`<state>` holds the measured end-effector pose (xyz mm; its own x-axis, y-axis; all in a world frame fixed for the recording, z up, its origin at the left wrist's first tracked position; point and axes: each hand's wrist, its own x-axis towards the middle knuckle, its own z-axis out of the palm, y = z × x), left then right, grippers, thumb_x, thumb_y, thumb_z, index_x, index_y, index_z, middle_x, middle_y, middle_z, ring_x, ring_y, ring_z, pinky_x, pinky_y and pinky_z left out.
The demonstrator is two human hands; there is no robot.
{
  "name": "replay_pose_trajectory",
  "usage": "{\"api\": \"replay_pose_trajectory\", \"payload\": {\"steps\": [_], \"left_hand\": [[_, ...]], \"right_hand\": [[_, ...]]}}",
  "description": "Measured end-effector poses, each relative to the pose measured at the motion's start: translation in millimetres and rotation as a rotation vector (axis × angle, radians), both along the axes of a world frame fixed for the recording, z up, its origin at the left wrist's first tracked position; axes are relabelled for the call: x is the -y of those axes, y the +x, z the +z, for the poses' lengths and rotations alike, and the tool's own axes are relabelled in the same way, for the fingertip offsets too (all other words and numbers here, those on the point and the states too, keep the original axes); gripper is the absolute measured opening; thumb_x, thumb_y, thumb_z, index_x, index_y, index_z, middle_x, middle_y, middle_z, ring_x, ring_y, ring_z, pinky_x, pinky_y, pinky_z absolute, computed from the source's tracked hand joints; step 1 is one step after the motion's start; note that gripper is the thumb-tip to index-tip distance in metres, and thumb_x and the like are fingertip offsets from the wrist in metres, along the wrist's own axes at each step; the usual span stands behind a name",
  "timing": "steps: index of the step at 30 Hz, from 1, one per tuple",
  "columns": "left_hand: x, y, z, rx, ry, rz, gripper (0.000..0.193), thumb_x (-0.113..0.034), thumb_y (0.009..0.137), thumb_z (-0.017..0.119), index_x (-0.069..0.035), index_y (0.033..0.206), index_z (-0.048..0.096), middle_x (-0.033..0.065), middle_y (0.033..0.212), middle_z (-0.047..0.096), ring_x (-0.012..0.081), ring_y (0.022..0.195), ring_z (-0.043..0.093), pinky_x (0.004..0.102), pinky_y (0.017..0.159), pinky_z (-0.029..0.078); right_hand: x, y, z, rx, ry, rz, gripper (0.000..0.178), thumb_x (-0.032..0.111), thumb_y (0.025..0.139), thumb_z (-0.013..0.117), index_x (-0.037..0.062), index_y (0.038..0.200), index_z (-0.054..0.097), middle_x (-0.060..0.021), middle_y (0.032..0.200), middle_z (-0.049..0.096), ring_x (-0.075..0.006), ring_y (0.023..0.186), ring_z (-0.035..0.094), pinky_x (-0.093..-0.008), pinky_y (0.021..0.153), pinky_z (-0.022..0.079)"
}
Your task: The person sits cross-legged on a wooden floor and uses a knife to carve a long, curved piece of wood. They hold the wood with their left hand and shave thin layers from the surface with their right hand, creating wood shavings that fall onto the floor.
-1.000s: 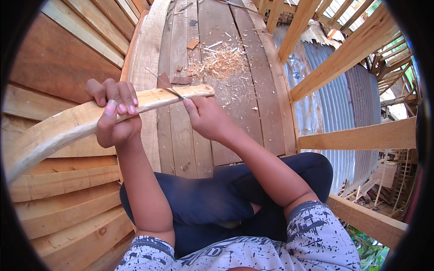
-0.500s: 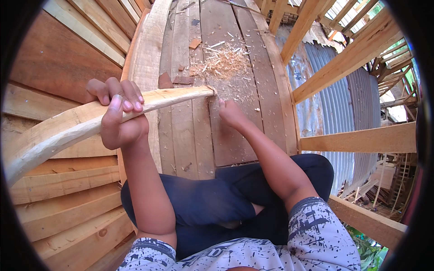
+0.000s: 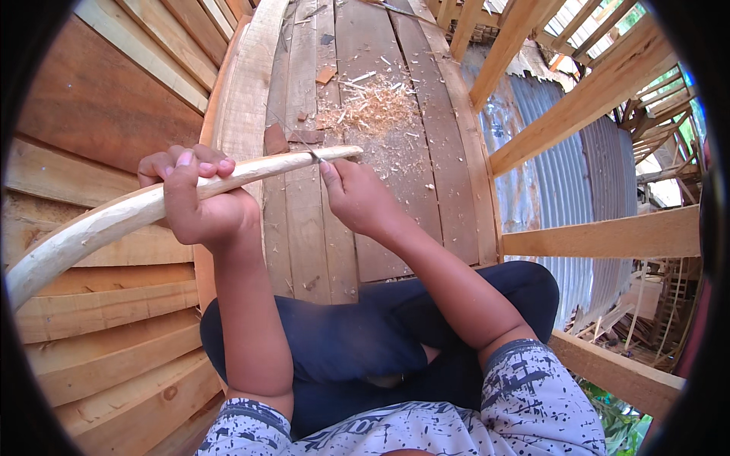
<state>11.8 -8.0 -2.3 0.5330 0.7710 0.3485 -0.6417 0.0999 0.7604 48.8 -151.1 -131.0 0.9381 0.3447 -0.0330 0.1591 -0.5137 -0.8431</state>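
Note:
A long, curved piece of pale wood [image 3: 91,222] reaches from the left edge to a tapered end over the floor boards. My left hand [image 3: 201,194] is closed around it near its middle, thumb on top. At the tapered part my right hand [image 3: 360,196] is closed on a knife [image 3: 312,153], whose thin dark blade lies across the wood, just short of the tip. The knife's handle is hidden inside my fist. My legs are folded under my forearms.
A heap of wood shavings [image 3: 376,106] lies on the plank floor [image 3: 384,243], with small reddish-brown scraps [image 3: 275,140] nearby. Stacked boards [image 3: 114,319] form the left side. To the right are wooden rails [image 3: 601,232] and corrugated metal sheets [image 3: 555,163].
My right hand has moved left and turned, bringing the blade onto the wood back from its tip. My left hand has shifted slightly left, and the wood has rolled a little.

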Motion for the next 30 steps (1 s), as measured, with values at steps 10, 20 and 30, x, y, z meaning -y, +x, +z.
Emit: {"api": "replay_pose_trajectory", "payload": {"steps": [10,20,30], "left_hand": [[0.0,1.2,0.3,0.043,0.003,0.018,0.016,-0.009,0.075,0.056,-0.014,0.078,0.04,0.0001,0.059,0.038,0.0132,0.051,0.039,0.0258,0.055,0.039],[10.5,10.0,-13.1,0.022,0.016,0.042,0.019,-0.007,0.075,0.055,-0.014,0.079,0.038,0.0002,0.061,0.038,0.0134,0.053,0.042,0.0268,0.053,0.042],[7.8,9.3,-10.9,-0.008,0.002,0.026,0.019,-0.008,0.076,0.053,-0.015,0.078,0.036,0.0001,0.061,0.038,0.0134,0.054,0.04,0.0266,0.057,0.042]], "right_hand": [[-0.3,9.7,-13.4,-0.053,0.006,-0.049,0.05,0.033,0.104,0.04,-0.0078,0.082,0.059,-0.0313,0.077,0.061,-0.0481,0.075,0.06,-0.0534,0.07,0.045],[18.2,21.8,-3.2,-0.074,0.013,-0.014,0.049,0.031,0.104,0.039,-0.0078,0.088,0.063,-0.032,0.086,0.065,-0.0492,0.087,0.063,-0.0554,0.081,0.047],[14.2,21.3,-18.6,-0.016,0.043,-0.021,0.048,0.032,0.103,0.039,-0.005,0.085,0.063,-0.0308,0.088,0.065,-0.0487,0.087,0.062,-0.0564,0.079,0.047]]}}
